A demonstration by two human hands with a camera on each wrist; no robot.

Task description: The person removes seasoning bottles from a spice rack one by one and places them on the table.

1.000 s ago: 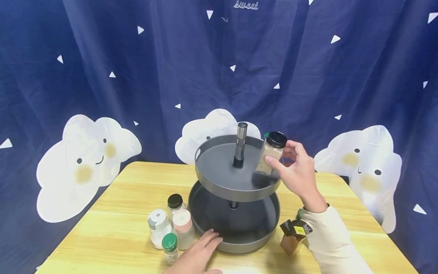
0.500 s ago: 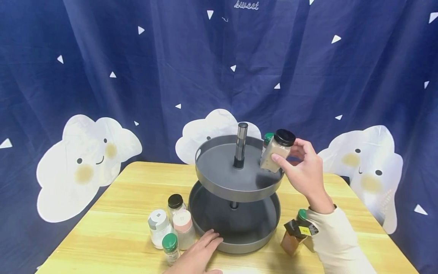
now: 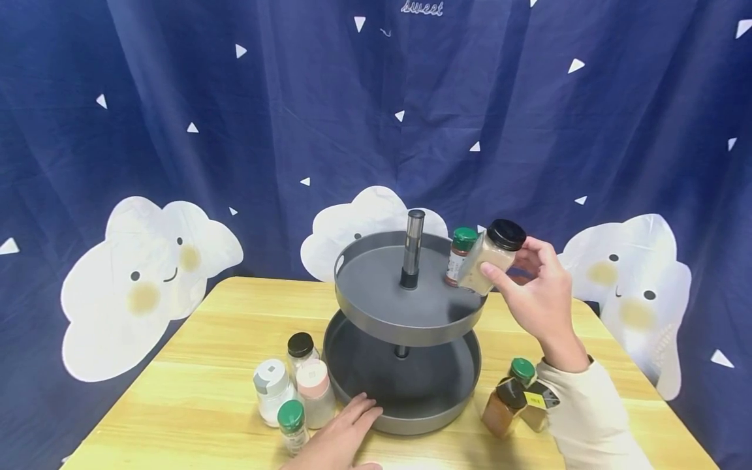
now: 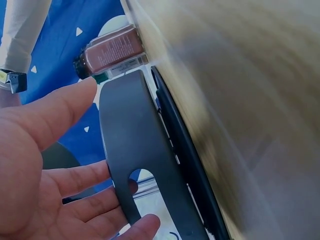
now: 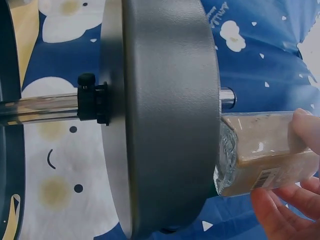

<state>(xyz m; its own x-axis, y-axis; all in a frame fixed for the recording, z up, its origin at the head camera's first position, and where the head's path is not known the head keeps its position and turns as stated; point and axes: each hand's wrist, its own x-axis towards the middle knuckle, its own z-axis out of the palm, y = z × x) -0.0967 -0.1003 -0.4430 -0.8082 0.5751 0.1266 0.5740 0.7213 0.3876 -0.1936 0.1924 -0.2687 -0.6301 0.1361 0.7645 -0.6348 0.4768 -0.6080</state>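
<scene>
My right hand (image 3: 542, 297) grips a square clear jar (image 3: 487, 262) of tan powder with a black lid. The jar leans over the right rim of the upper tray (image 3: 382, 313) of a dark grey two-tier stand; in the right wrist view its base lies right at the tray's rim, thumb on one side and fingers below. Just left of it, a green-lidded spice bottle (image 3: 455, 264) stands on that tray. At the front of the lower tray (image 3: 420, 427), my left hand (image 3: 341, 434) rests its extended fingers against the outer wall, beside an oval cutout in the left wrist view.
Left of the stand cluster a grey-and-white-lidded jar (image 3: 273, 395), a pink-lidded one (image 3: 315, 391), a black-lidded one (image 3: 301, 346) and a green-capped bottle (image 3: 292, 421). Right of it, near my sleeve, stand a reddish-brown spice jar (image 3: 499, 418) and a green-lidded one (image 3: 522, 369). A metal post (image 3: 414, 245) rises mid-stand.
My right hand has carried the tan jar rightward toward the upper tray's rim, uncovering the green-lidded bottle behind it. The left hand has stayed in place.
</scene>
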